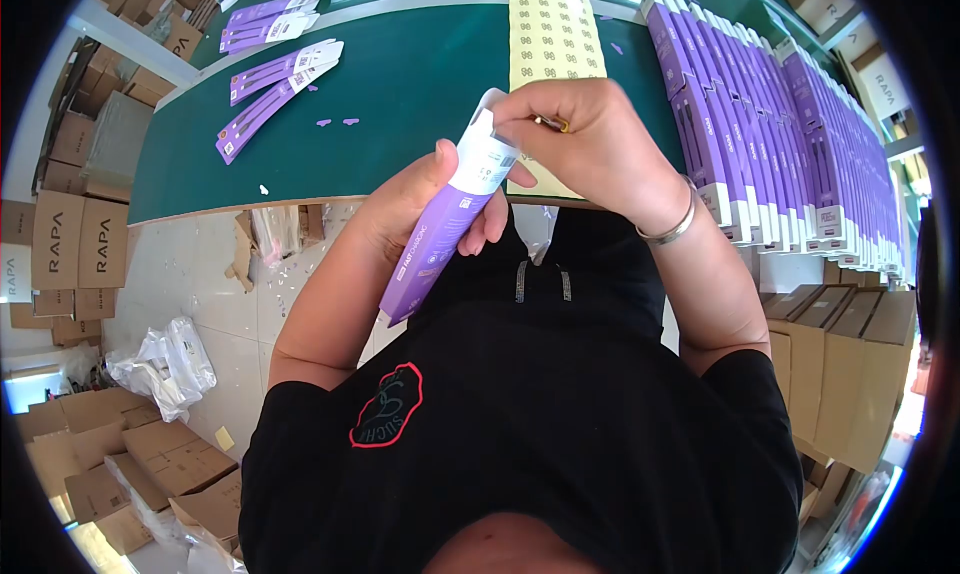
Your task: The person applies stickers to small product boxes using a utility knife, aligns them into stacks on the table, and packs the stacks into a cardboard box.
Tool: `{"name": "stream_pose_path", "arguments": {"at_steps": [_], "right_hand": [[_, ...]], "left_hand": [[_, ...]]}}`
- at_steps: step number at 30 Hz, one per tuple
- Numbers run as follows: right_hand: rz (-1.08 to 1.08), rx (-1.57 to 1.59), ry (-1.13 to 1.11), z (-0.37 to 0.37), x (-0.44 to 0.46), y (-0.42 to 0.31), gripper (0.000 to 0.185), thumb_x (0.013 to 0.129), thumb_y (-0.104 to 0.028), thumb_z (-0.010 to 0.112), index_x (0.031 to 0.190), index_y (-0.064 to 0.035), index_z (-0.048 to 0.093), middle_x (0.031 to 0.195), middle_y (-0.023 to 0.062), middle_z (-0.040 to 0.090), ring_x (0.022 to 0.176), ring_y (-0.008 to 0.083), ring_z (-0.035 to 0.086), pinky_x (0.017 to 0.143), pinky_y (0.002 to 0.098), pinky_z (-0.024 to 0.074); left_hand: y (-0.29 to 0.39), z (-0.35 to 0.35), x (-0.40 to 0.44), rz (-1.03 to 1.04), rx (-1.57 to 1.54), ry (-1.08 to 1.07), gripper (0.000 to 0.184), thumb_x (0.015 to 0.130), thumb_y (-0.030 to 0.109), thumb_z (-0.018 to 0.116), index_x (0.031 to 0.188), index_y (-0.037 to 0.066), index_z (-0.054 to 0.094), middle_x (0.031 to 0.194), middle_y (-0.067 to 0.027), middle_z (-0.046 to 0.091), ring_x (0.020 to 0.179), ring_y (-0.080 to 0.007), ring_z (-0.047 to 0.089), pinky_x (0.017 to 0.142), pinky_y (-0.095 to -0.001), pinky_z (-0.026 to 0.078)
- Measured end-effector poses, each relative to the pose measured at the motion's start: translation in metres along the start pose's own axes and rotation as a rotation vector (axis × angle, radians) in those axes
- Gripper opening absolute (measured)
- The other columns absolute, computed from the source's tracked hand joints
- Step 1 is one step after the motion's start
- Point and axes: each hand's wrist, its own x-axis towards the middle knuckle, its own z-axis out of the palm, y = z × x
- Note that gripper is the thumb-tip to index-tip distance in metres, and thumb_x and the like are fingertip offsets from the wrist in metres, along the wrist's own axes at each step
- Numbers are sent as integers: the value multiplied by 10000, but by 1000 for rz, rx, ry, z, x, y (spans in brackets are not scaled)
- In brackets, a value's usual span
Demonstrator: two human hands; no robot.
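Left hand [412, 191] clasps a tilted purple-and-white box [440, 229] by the green desk [400, 99]; right hand [585, 124], fingers bent, meets the box's white top, its grip unclear.

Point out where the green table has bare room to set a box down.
The widest bare patch on the green tabletop lies between the flat purple cartons and the yellow sticker sheet, beyond the left hand; small purple scraps dot its left side. A narrower gap runs between that sheet and the lined-up purple boxes, which crowd the right end.
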Motion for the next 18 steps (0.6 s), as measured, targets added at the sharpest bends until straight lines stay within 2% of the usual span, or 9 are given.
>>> {"name": "stream_pose_path", "arguments": {"at_steps": [1, 2, 6, 7, 11, 12, 16, 17, 18], "right_hand": [[105, 175, -60, 0, -1, 0, 160, 869, 53, 591, 995, 19, 684, 677, 34, 621, 547, 74, 488, 462, 203, 336], [108, 176, -58, -1, -2, 1, 160, 869, 53, 591, 995, 19, 684, 677, 34, 621, 547, 74, 488, 462, 203, 336], [424, 604, -486, -12, -10, 2, 154, 878, 40, 572, 983, 26, 685, 612, 28, 584, 495, 65, 428, 436, 186, 308], [428, 607, -485, -11, -11, 1, 154, 878, 40, 572, 983, 26, 685, 612, 28, 584, 495, 65, 428, 436, 186, 308], [328, 418, -207, -1, -15, -7, 144, 884, 26, 569, 970, 13, 684, 629, 21, 586, 517, 64, 439, 469, 174, 341], [329, 418, -206, 2, -15, -8, 144, 884, 26, 569, 970, 13, 684, 629, 21, 586, 517, 64, 439, 469, 174, 341], [146, 133, 30, 15, -16, -12, 179, 861, 60, 590, 992, -20, 682, 743, 11, 627, 564, 60, 471, 523, 165, 382], [144, 135, 25, 19, -17, -12, 179, 861, 60, 590, 992, -20, 682, 743, 11, 627, 564, 60, 471, 523, 165, 382], [64, 83, 116, 24, -18, -12, 181, 856, 65, 604, 991, -27, 682, 777, 10, 632, 579, 60, 478, 534, 167, 388]], "left_hand": [[0, 0, 0, -9, 16, 19, 950, 805, 828, 497, 1139, -56, 601, 640, -124, 637, 433, -169, 543, 417, -247, 451], [0, -1, -1, -12, 15, 18, 950, 805, 828, 497, 1139, -56, 601, 640, -124, 637, 433, -169, 543, 417, -247, 451], [-1, -9, -5, -61, 62, -205, 868, 826, 750, 574, 1127, -62, 612, 732, -164, 672, 549, -197, 620, 490, -259, 505], [-3, -9, -5, -65, 59, -205, 868, 826, 750, 574, 1127, -62, 612, 732, -164, 672, 549, -197, 620, 490, -259, 505], [-9, -5, 0, 35, 99, 122, 732, 847, 506, 717, 1259, -68, 527, 923, -212, 688, 720, -250, 680, 631, -296, 558], [-9, 3, 1, 34, 98, 120, 732, 847, 506, 717, 1259, -68, 527, 923, -212, 688, 720, -250, 680, 631, -296, 558], [-6, 53, -4, 470, 1204, 627, 745, 818, 204, 775, 1404, -29, 379, 1151, -235, 631, 916, -294, 684, 778, -335, 561], [-7, 52, -4, 467, 1204, 632, 745, 818, 204, 775, 1404, -29, 379, 1151, -235, 631, 916, -294, 684, 778, -335, 561], [-10, 48, -2, 469, 1140, 635, 759, 811, 161, 768, 1420, -15, 351, 1178, -233, 616, 941, -294, 679, 790, -338, 558]]}}
